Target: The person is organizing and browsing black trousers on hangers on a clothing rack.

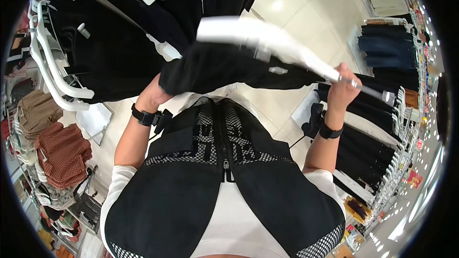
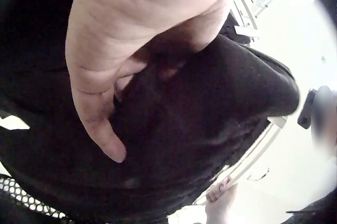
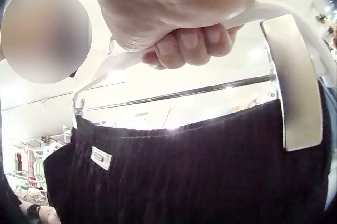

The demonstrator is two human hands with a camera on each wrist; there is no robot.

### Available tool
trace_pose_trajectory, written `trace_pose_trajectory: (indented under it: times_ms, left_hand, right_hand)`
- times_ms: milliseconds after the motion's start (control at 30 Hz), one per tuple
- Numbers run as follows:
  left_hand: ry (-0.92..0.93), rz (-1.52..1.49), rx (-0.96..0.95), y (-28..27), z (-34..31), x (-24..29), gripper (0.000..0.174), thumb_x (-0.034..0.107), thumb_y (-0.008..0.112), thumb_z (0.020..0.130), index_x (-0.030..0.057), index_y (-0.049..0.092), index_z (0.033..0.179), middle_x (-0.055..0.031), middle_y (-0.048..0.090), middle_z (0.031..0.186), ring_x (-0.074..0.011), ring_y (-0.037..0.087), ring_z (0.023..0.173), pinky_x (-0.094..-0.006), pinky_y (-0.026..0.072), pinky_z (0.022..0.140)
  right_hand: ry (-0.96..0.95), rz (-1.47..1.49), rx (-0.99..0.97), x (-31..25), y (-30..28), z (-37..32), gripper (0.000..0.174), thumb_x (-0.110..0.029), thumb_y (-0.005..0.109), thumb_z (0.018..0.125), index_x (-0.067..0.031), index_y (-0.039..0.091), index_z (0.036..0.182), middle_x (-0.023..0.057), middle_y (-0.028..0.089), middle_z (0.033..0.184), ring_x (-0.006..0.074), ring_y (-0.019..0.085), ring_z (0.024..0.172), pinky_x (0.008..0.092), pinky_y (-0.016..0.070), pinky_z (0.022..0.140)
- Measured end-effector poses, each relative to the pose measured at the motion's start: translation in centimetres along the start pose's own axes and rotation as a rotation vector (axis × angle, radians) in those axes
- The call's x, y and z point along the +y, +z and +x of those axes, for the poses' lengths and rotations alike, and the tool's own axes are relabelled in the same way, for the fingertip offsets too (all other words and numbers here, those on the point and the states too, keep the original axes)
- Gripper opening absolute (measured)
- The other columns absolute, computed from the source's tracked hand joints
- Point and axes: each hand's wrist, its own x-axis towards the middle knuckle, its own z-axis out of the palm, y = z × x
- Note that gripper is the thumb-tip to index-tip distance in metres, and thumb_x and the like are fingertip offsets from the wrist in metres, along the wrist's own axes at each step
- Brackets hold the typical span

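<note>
My right hand (image 1: 343, 91) grips the white hanger (image 1: 282, 43) near one end in the head view; in the right wrist view its fingers (image 3: 190, 50) curl round the hanger's bar. From the hanger's clips, one a wide metal clip (image 3: 296, 84), hangs a black garment (image 3: 179, 171) with a gathered waistband and a small white label (image 3: 101, 158). My left hand (image 1: 154, 94) holds the far end of that garment. In the left wrist view the thumb (image 2: 102, 134) lies over the black cloth, with the other fingers partly hidden in its folds.
At the upper left, a rack holds dark clothes (image 1: 105, 52) on white hangers (image 1: 52, 67). Checked shirts (image 1: 62, 155) hang at the lower left. Another rack of dark garments (image 1: 368, 148) runs along the right, with folded-over denim (image 1: 387, 48) farther up. Pale floor tiles (image 1: 306, 5) show between the racks.
</note>
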Motion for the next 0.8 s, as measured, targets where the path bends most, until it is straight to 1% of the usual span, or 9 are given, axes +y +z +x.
trace_pose_trajectory:
  times_ms: [67, 167, 367, 467, 500, 633, 733, 767, 800]
  left_hand:
    - [-0.03, 0.016, -0.091, -0.5, 0.3, 0.5, 0.041, 0.027, 0.047, 0.105, -0.0059, 0.057, 0.127, -0.0154, 0.07, 0.111, -0.0248, 0.072, 0.091, -0.0362, 0.0618, 0.073]
    - [-0.101, 0.005, -0.296, -2.6, 0.9, 1.3, 0.038, 0.024, 0.043, 0.106, -0.0062, 0.057, 0.124, -0.018, 0.071, 0.105, -0.0295, 0.073, 0.083, -0.038, 0.0632, 0.066]
    - [-0.123, 0.145, -0.301, -4.1, 0.8, 2.3, 0.034, 0.023, 0.044, 0.105, -0.0051, 0.06, 0.116, -0.0155, 0.071, 0.097, -0.0255, 0.072, 0.072, -0.0349, 0.0603, 0.057]
    - [-0.136, 0.34, -0.349, -4.1, 0.9, 2.6, 0.034, 0.022, 0.047, 0.103, -0.0039, 0.059, 0.121, -0.0102, 0.071, 0.096, -0.019, 0.071, 0.076, -0.0306, 0.0579, 0.062]
    - [-0.082, 0.34, -0.256, -3.8, 0.7, 1.9, 0.033, 0.02, 0.056, 0.1, -0.0026, 0.061, 0.123, -0.0049, 0.071, 0.098, -0.014, 0.068, 0.085, -0.0273, 0.0549, 0.074]
    - [0.079, 0.915, -0.343, -3.4, 1.3, 1.9, 0.034, 0.014, 0.072, 0.09, -0.0002, 0.066, 0.12, -0.003, 0.071, 0.106, -0.0151, 0.066, 0.091, -0.0283, 0.0511, 0.085]
    - [-0.045, 1.347, -0.402, -6.1, 4.0, 0.3, 0.034, 0.014, 0.074, 0.089, -0.0006, 0.067, 0.118, -0.0034, 0.072, 0.105, -0.0139, 0.066, 0.09, -0.0287, 0.0511, 0.084]
    - [0.099, 1.314, -0.395, -6.5, 4.1, -0.4, 0.031, 0.021, 0.071, 0.092, -0.0003, 0.069, 0.115, -0.0048, 0.073, 0.106, -0.011, 0.065, 0.091, -0.0281, 0.0504, 0.084]
    - [-0.032, 1.128, -0.36, -7.0, 4.7, -1.0, 0.032, 0.024, 0.068, 0.094, -0.0009, 0.069, 0.114, -0.0059, 0.073, 0.106, -0.0113, 0.065, 0.093, -0.0282, 0.0505, 0.084]
  right_hand:
    - [0.167, -0.147, 0.142, 0.5, 0.5, -0.1, 0.044, -0.022, 0.064, 0.097, 0.0039, 0.056, 0.062, -0.0033, 0.044, 0.054, 0.0054, 0.041, 0.053, 0.026, 0.0316, 0.047]
    - [0.251, -0.064, 0.202, -1.9, 1.8, 0.4, 0.05, -0.028, 0.063, 0.098, 0.0021, 0.055, 0.059, -0.0025, 0.045, 0.053, 0.0049, 0.042, 0.052, 0.0236, 0.038, 0.049]
    - [0.314, -0.199, 0.178, -4.0, 0.5, -0.2, 0.049, -0.032, 0.061, 0.098, 0.0045, 0.065, 0.066, -0.0006, 0.05, 0.055, 0.005, 0.044, 0.051, 0.0252, 0.0375, 0.048]
    - [0.296, -0.194, 0.274, -4.5, -0.7, -0.8, 0.046, -0.032, 0.062, 0.098, 0.0047, 0.068, 0.07, -0.0009, 0.054, 0.055, 0.004, 0.044, 0.051, 0.0235, 0.0331, 0.048]
    - [0.285, -0.231, 0.289, -5.0, -1.6, -0.6, 0.048, -0.033, 0.062, 0.098, 0.0043, 0.067, 0.068, -0.0012, 0.053, 0.055, 0.0041, 0.044, 0.051, 0.0237, 0.0323, 0.048]
    - [0.267, -0.376, 0.4, -5.5, -6.2, 0.8, 0.053, -0.036, 0.064, 0.097, 0.0002, 0.061, 0.058, -0.0022, 0.049, 0.051, 0.0049, 0.041, 0.049, 0.0251, 0.0286, 0.047]
    - [0.284, -0.38, 0.452, -5.8, -7.5, 1.6, 0.053, -0.038, 0.064, 0.096, 0.0005, 0.062, 0.059, -0.0014, 0.049, 0.051, 0.0055, 0.042, 0.048, 0.0246, 0.0295, 0.047]
    - [0.291, -0.37, 0.464, -5.9, -7.7, 1.9, 0.053, -0.038, 0.064, 0.096, 0.0006, 0.063, 0.06, -0.0013, 0.049, 0.051, 0.0054, 0.042, 0.048, 0.0245, 0.0298, 0.047]
    - [0.298, -0.361, 0.477, -5.8, -7.9, 2.3, 0.053, -0.038, 0.064, 0.096, 0.0006, 0.063, 0.06, -0.0012, 0.049, 0.051, 0.0054, 0.043, 0.048, 0.0245, 0.03, 0.047]
